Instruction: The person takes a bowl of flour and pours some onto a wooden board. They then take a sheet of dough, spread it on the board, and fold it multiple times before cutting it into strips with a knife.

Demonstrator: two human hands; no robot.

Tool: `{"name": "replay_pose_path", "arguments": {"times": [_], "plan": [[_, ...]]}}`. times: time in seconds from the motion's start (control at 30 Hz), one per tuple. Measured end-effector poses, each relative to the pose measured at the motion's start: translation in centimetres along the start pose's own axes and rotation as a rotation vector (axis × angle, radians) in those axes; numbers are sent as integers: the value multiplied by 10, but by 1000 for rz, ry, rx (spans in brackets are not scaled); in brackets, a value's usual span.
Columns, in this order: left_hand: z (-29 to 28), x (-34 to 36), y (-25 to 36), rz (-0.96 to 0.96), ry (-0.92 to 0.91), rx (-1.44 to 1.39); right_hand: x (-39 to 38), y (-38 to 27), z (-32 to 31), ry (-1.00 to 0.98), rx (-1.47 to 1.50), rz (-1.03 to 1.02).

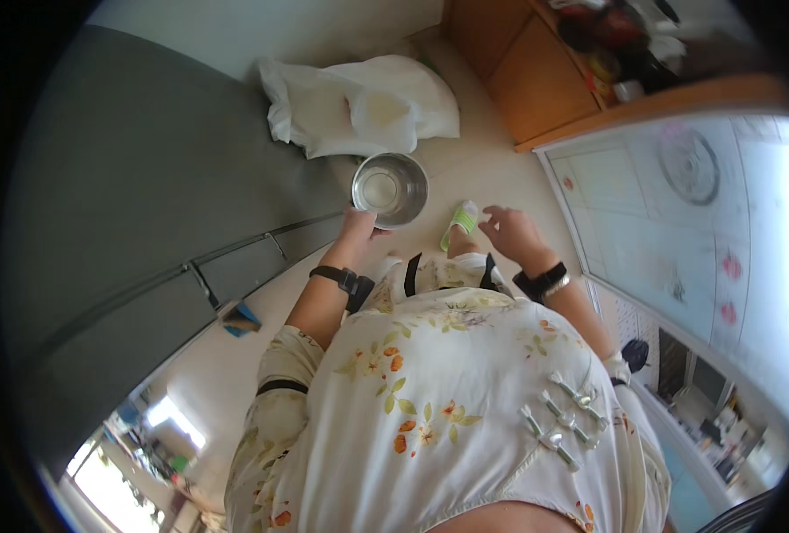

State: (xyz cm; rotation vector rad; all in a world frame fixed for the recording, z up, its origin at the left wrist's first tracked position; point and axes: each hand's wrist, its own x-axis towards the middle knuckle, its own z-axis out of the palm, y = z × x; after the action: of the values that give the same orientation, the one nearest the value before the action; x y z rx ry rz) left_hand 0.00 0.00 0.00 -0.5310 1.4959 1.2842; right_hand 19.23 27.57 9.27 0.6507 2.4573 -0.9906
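Observation:
My left hand grips the near rim of a round stainless-steel pot. The pot tilts so that its shiny inside faces me. A pale round patch shows at its bottom, and I cannot tell whether that is contents or bare metal. Just beyond the pot, a large white sack lies slumped on the floor, with a beige patch on its upper side. My right hand hangs in the air to the right, holding nothing, its fingers loosely bent and apart. Each wrist wears a dark band.
A tall grey panel with a metal rail stands at my left. Ahead on the right is a wooden cabinet with assorted items on top. A pale glossy panel runs along my right. My foot in a green-and-white slipper shows below.

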Motion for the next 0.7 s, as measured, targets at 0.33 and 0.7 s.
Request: {"name": "replay_pose_path", "arguments": {"times": [0.33,0.7], "plan": [[33,53,23,161,546,-223,279,-25,-24,-311,-325,82],[23,93,41,193,456,-530,408,-25,51,36,9,186]]}}
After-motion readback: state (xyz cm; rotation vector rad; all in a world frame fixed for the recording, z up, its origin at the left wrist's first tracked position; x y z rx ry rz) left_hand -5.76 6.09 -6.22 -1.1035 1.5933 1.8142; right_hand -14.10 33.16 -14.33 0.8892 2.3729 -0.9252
